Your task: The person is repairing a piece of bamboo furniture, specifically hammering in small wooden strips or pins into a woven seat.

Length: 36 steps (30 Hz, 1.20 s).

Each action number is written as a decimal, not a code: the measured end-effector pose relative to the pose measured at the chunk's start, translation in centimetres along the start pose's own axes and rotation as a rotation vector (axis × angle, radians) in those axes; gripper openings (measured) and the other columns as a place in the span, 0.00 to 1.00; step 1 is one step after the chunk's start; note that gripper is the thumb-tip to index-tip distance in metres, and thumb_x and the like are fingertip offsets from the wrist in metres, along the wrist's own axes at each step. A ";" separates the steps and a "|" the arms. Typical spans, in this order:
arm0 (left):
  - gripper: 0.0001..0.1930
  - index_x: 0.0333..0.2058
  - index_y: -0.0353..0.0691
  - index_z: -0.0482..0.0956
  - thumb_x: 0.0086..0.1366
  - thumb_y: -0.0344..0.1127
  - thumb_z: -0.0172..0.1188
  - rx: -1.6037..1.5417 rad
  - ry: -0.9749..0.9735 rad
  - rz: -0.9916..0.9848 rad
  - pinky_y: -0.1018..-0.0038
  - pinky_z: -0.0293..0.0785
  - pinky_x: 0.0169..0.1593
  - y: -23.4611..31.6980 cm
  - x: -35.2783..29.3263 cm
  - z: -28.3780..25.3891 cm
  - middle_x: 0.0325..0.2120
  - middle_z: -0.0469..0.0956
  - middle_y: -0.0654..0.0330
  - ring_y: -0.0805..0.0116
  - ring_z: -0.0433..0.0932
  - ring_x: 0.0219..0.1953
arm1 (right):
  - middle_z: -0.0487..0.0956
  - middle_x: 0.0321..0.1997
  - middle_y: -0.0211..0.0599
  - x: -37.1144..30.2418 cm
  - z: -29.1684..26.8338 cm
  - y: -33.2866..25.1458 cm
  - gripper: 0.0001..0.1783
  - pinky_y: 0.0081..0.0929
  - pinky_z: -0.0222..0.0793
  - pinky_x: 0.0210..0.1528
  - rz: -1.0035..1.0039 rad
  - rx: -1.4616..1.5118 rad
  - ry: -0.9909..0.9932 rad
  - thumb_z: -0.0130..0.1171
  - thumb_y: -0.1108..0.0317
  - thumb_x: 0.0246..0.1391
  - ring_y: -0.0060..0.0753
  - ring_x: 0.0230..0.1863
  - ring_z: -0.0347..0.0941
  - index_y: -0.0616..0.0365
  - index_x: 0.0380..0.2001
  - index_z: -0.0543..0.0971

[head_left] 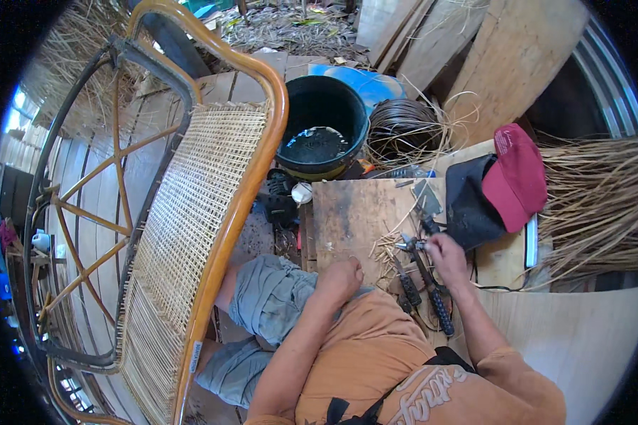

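1. The right hand (448, 256) is closed on a small metal tool (412, 244), just right of the middle of the frame, over a worn wooden board (351, 212).
2. The left hand (342, 278) is curled into a loose fist and rests on the knee. It holds nothing that I can see.
3. Two tools with dark bumpy handles (432, 297) lie under the right hand, beside little cut bits of cane (386, 251).
4. The cane chair (191, 212) at the left looks mostly woven. Loose strand ends stick out along its lower edge, so I think some trimming is left.
5. The black bucket (321, 127), upper middle, has dark water in it.
6. A coil of cane (403, 131) sits right of the bucket.
7. A red cap (517, 173) lies on a dark bag (469, 202).
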<state>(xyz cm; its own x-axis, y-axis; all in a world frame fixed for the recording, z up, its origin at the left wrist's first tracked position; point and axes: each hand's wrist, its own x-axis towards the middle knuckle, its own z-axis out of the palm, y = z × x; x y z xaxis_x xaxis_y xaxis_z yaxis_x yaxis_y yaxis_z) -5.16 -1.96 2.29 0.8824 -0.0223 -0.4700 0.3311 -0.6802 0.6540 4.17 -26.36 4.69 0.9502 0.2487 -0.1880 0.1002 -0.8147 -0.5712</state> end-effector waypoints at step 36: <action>0.15 0.40 0.37 0.75 0.55 0.38 0.55 -0.164 -0.367 0.196 0.61 0.70 0.43 1.6 3.5 5.7 0.35 0.77 0.46 0.49 0.75 0.39 | 0.70 0.24 0.34 -3.0 1.4 1.7 0.16 0.27 0.64 0.32 -0.061 0.122 -0.153 0.61 0.66 0.41 0.25 0.28 0.65 0.62 0.34 0.72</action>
<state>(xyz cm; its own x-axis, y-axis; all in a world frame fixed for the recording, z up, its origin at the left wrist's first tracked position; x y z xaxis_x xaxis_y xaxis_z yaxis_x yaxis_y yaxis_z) -3.39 -7.32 -1.66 0.7663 -0.4178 -0.4881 0.2448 -0.5124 0.8231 1.06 -27.72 3.15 0.8865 0.3800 -0.2640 0.1108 -0.7283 -0.6762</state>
